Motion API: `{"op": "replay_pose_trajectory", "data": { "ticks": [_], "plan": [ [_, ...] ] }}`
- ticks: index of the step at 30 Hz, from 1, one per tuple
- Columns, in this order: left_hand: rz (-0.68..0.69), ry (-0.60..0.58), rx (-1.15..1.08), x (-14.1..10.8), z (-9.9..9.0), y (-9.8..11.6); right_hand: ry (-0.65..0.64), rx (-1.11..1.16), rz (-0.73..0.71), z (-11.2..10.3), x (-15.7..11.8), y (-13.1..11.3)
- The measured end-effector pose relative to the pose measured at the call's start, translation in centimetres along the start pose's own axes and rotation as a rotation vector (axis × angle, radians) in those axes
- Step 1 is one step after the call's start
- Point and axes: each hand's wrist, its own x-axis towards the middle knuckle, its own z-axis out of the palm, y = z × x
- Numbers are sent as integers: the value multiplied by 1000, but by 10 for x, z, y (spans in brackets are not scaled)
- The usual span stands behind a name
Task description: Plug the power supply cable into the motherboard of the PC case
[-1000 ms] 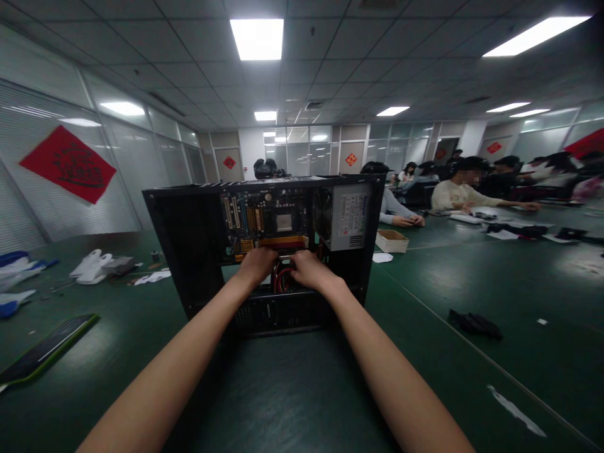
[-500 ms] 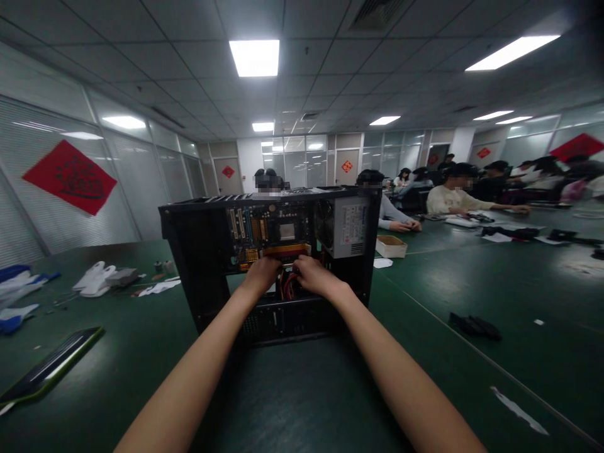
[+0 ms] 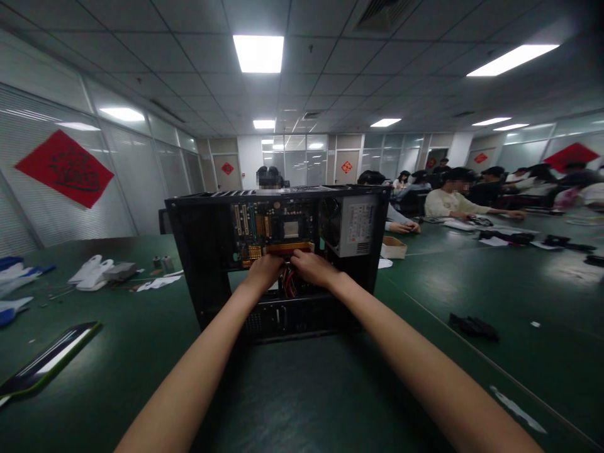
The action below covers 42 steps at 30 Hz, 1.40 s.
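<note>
An open black computer case (image 3: 186, 258) stands upright in front of me, its inside facing me. My left hand (image 3: 265, 272) reaches in at the lower edge of the motherboard (image 3: 306, 212), fingers bent and closed just below the red and yellow slots (image 3: 295, 248). Close beside it, my right hand (image 3: 315, 268) has its fingers pinched together at the same edge. What either hand holds is hidden by the fingers. A bundle of red and black cables (image 3: 289, 284) hangs between and below the hands. The power supply (image 3: 357, 228) sits at the case's upper right.
A green-edged tablet-like device (image 3: 51, 358) lies at left on the green table (image 3: 283, 396). Behind it are white plastic items (image 3: 94, 274) and a grey block (image 3: 119, 272). At right are an open box (image 3: 393, 247) and a black item (image 3: 473, 327). Several people sit beyond.
My right hand has shifted slightly left, nearer to my left hand, and its forearm has swung outward. The case appears a little farther right in view. Both hands stay at the motherboard's lower edge.
</note>
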Motion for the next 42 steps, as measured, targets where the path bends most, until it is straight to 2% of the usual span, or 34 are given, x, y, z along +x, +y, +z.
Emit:
{"op": "replay_pose_trajectory", "data": {
  "ticks": [6,16,25,30,37,42],
  "plan": [
    [37,-14,42,0,1,0,-2,5,9,0,2,-3],
    [16,-24,16,-1,-5,5,-45,-24,95,-4,6,-7],
    [-1,9,-198,2,9,-3,-78,-36,157,1,9,-5],
    [16,46,-199,8,15,-5,-73,-10,155,4,10,-4],
    [-17,11,-191,6,11,-3,-44,71,161,2,2,-1],
    [29,55,-180,4,9,-3,-35,105,181,1,-6,0]
  ]
}}
